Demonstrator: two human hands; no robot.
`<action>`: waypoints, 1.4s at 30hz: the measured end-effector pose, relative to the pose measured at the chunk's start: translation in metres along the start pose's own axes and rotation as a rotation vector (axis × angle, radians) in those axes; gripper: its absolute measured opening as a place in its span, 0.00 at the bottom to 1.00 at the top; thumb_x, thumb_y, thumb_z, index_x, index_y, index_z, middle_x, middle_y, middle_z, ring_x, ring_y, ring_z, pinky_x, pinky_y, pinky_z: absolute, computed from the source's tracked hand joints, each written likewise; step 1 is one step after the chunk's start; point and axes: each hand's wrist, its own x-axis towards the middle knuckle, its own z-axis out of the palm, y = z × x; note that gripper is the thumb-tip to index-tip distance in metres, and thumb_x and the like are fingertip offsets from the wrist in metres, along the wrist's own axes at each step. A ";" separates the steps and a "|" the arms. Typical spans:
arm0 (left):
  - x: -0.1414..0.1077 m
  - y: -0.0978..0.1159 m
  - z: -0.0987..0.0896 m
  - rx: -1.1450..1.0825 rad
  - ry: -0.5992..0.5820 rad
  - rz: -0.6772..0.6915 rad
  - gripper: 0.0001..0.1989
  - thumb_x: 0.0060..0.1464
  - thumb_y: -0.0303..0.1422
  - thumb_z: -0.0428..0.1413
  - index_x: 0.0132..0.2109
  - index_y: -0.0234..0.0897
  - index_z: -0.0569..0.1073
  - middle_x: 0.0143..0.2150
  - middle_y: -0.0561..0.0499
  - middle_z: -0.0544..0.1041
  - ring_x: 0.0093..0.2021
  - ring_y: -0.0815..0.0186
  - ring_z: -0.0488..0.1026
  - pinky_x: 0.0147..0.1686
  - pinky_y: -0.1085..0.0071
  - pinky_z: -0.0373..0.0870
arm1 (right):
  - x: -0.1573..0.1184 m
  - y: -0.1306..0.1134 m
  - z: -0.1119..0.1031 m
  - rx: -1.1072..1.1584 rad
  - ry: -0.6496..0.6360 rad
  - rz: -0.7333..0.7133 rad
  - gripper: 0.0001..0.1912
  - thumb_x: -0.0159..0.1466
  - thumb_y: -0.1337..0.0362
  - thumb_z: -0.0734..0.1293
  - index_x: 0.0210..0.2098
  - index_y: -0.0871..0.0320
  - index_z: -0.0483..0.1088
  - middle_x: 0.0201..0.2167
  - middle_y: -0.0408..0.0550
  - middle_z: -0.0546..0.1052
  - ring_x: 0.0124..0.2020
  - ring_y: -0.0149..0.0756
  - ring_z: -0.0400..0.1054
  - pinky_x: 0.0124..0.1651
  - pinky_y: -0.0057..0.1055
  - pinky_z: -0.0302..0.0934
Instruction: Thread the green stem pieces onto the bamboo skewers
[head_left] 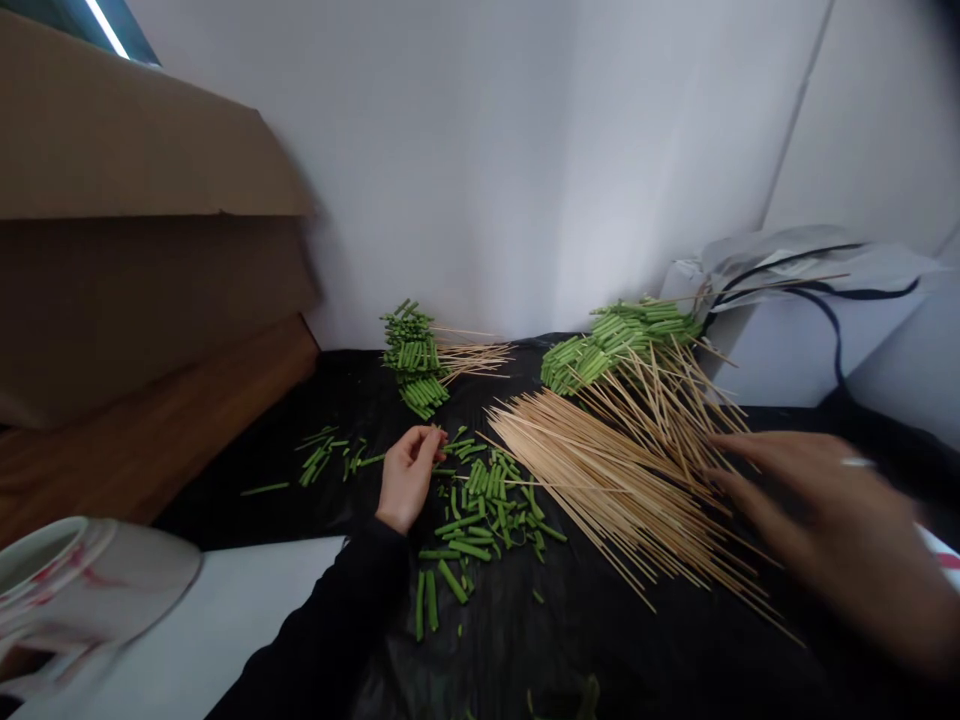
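I judge the step in hand as threading green stem pieces (491, 484) onto thin sticks (615, 475). Left hand (409, 475): fingertips closed in a pinch; I cannot tell what, if anything, they grip. Right hand (832, 525): blurred beside the sticks; I cannot tell its grip. From the left hand, loose pieces lie at 4 o'clock, sticks at 3, a threaded bundle (417, 356) at 12. Next move: I judge it calls for aligning stick and stem.
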 end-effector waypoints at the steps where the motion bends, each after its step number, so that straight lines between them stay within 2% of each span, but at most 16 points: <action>1: -0.002 -0.002 -0.001 0.021 -0.005 0.023 0.17 0.52 0.46 0.56 0.31 0.35 0.74 0.30 0.50 0.75 0.28 0.66 0.69 0.29 0.72 0.62 | 0.011 -0.026 0.013 0.044 -0.067 -0.178 0.15 0.65 0.55 0.60 0.43 0.54 0.72 0.40 0.52 0.76 0.43 0.43 0.67 0.48 0.42 0.59; 3: -0.007 -0.005 -0.005 0.050 -0.012 0.045 0.17 0.55 0.46 0.53 0.29 0.36 0.73 0.26 0.51 0.73 0.28 0.66 0.68 0.29 0.72 0.61 | 0.029 -0.069 0.046 0.025 -0.226 -0.364 0.13 0.67 0.63 0.57 0.37 0.55 0.73 0.35 0.50 0.75 0.40 0.39 0.66 0.46 0.39 0.58; 5: -0.010 -0.007 -0.008 0.062 0.003 0.044 0.19 0.56 0.46 0.52 0.28 0.37 0.72 0.23 0.53 0.71 0.26 0.66 0.66 0.29 0.72 0.60 | 0.041 -0.097 0.080 -0.084 -0.355 -0.444 0.12 0.65 0.67 0.59 0.31 0.57 0.72 0.31 0.50 0.74 0.39 0.38 0.65 0.46 0.37 0.55; 7: -0.012 -0.007 -0.010 0.057 0.023 0.033 0.20 0.57 0.47 0.50 0.27 0.37 0.72 0.22 0.53 0.71 0.25 0.67 0.66 0.29 0.72 0.60 | 0.048 -0.108 0.107 -0.162 -0.432 -0.487 0.10 0.63 0.68 0.60 0.29 0.58 0.72 0.30 0.50 0.74 0.40 0.40 0.64 0.43 0.36 0.53; 10: -0.012 -0.008 -0.010 0.019 0.025 -0.005 0.23 0.58 0.49 0.48 0.26 0.36 0.72 0.22 0.52 0.71 0.25 0.67 0.66 0.28 0.71 0.59 | 0.048 -0.103 0.129 -0.175 -0.495 -0.477 0.11 0.63 0.68 0.60 0.28 0.59 0.72 0.30 0.51 0.74 0.40 0.40 0.64 0.41 0.36 0.51; 15: -0.014 -0.008 -0.006 -0.005 -0.018 -0.056 0.24 0.59 0.50 0.47 0.27 0.35 0.72 0.21 0.51 0.71 0.24 0.67 0.65 0.26 0.72 0.58 | 0.034 -0.086 0.136 -0.128 -0.569 -0.462 0.11 0.64 0.69 0.60 0.28 0.58 0.71 0.30 0.49 0.74 0.36 0.38 0.63 0.42 0.34 0.50; 19: -0.015 -0.006 -0.006 -0.004 -0.026 -0.068 0.24 0.59 0.49 0.47 0.27 0.35 0.73 0.21 0.51 0.71 0.24 0.68 0.65 0.26 0.72 0.59 | 0.030 -0.086 0.139 -0.134 -0.568 -0.442 0.11 0.64 0.71 0.58 0.29 0.58 0.69 0.31 0.49 0.74 0.36 0.38 0.63 0.41 0.34 0.50; 26: -0.011 -0.009 -0.008 -0.107 0.042 -0.138 0.23 0.56 0.50 0.49 0.27 0.35 0.72 0.24 0.50 0.72 0.23 0.69 0.66 0.23 0.73 0.58 | 0.032 -0.085 0.131 -0.013 -0.381 -0.308 0.12 0.68 0.65 0.55 0.31 0.57 0.65 0.29 0.46 0.71 0.33 0.35 0.64 0.36 0.32 0.49; 28: -0.009 -0.008 -0.012 -0.121 0.012 -0.166 0.21 0.54 0.50 0.52 0.28 0.35 0.71 0.24 0.52 0.71 0.22 0.70 0.65 0.22 0.74 0.57 | 0.032 -0.082 0.130 0.054 -0.316 -0.263 0.12 0.69 0.63 0.54 0.32 0.57 0.65 0.28 0.45 0.71 0.29 0.33 0.64 0.34 0.31 0.49; 30: -0.006 -0.005 -0.019 -0.091 -0.137 -0.211 0.18 0.50 0.47 0.58 0.29 0.35 0.71 0.23 0.54 0.70 0.21 0.71 0.64 0.22 0.74 0.56 | 0.030 -0.078 0.132 0.116 -0.244 -0.237 0.12 0.69 0.62 0.54 0.32 0.57 0.65 0.28 0.44 0.72 0.29 0.32 0.65 0.33 0.30 0.50; 34: -0.004 0.005 -0.035 0.000 -0.690 -0.300 0.16 0.39 0.39 0.67 0.27 0.33 0.72 0.21 0.56 0.69 0.20 0.74 0.61 0.21 0.76 0.55 | 0.026 -0.075 0.139 0.212 -0.119 -0.240 0.11 0.68 0.62 0.56 0.35 0.57 0.67 0.30 0.46 0.74 0.32 0.33 0.68 0.36 0.29 0.54; 36: -0.006 0.008 -0.039 0.037 -0.874 -0.299 0.14 0.39 0.37 0.68 0.27 0.32 0.73 0.21 0.55 0.70 0.20 0.74 0.60 0.21 0.76 0.55 | 0.024 -0.075 0.142 0.236 -0.078 -0.262 0.10 0.68 0.63 0.57 0.35 0.57 0.67 0.31 0.46 0.74 0.32 0.33 0.69 0.36 0.28 0.55; 38: -0.009 0.008 -0.038 0.088 -0.950 -0.235 0.13 0.40 0.37 0.67 0.28 0.32 0.75 0.23 0.54 0.70 0.22 0.74 0.61 0.22 0.77 0.56 | 0.022 -0.076 0.143 0.251 -0.060 -0.278 0.09 0.67 0.63 0.58 0.35 0.57 0.67 0.32 0.46 0.75 0.33 0.32 0.69 0.36 0.28 0.56; 42: -0.017 0.004 -0.028 0.273 -1.002 -0.005 0.12 0.40 0.37 0.68 0.31 0.34 0.79 0.27 0.54 0.69 0.25 0.73 0.63 0.24 0.77 0.57 | 0.022 -0.079 0.143 0.278 -0.056 -0.273 0.08 0.67 0.65 0.58 0.35 0.57 0.68 0.32 0.45 0.75 0.33 0.32 0.69 0.37 0.27 0.56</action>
